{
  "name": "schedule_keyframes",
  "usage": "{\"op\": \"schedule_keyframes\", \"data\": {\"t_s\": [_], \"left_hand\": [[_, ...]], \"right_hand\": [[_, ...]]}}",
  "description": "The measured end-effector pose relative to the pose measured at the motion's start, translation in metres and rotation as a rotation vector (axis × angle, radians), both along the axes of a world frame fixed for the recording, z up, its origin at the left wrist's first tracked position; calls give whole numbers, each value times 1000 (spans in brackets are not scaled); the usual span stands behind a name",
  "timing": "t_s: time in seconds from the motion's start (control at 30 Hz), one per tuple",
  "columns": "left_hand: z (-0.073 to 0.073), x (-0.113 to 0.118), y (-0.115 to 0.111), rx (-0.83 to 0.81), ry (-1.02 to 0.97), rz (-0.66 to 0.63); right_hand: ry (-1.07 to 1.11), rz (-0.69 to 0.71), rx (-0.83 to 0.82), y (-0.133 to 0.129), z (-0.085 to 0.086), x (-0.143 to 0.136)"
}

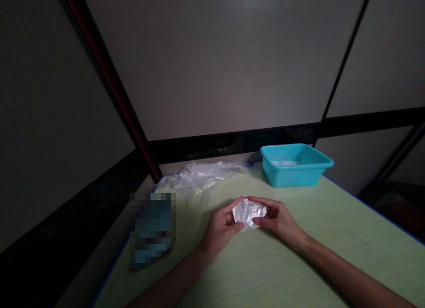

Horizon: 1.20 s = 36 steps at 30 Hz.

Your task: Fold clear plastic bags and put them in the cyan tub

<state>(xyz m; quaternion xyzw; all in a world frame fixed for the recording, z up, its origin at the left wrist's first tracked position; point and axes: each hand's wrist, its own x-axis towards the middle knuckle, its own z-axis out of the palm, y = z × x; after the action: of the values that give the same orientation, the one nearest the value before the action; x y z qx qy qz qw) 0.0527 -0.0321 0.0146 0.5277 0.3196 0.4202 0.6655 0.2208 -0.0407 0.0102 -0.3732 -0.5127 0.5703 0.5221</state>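
Note:
A small, shiny, crinkled silvery-white packet is held just above the pale green table, near its middle. My left hand grips its left side, thumb at the lower edge and fingers at the top. On the right side, my right hand holds it with the thumb across the front and the fingers along the upper edge. Whether the packet touches the tabletop cannot be made out.
Crumpled clear plastic lies along the table's back edge. A turquoise basin with something white inside stands at the back right. At the left edge is a blurred-out, pixelated item. Grey panels rise behind the table.

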Motion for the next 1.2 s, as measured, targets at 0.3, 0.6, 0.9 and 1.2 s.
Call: {"op": "schedule_keyframes", "data": {"t_s": [0.3, 0.6, 0.9, 1.2], "left_hand": [[2, 1, 0, -5, 16, -4], [2, 1, 1, 11, 10, 8], [3, 3, -1, -6, 44, 36], [3, 4, -2, 23, 93, 55]], "right_hand": [[51, -1, 16, 1, -3, 1], [118, -45, -51, 1, 0, 4], [99, -68, -85, 2, -1, 4], [114, -21, -76, 2, -4, 2]]}}
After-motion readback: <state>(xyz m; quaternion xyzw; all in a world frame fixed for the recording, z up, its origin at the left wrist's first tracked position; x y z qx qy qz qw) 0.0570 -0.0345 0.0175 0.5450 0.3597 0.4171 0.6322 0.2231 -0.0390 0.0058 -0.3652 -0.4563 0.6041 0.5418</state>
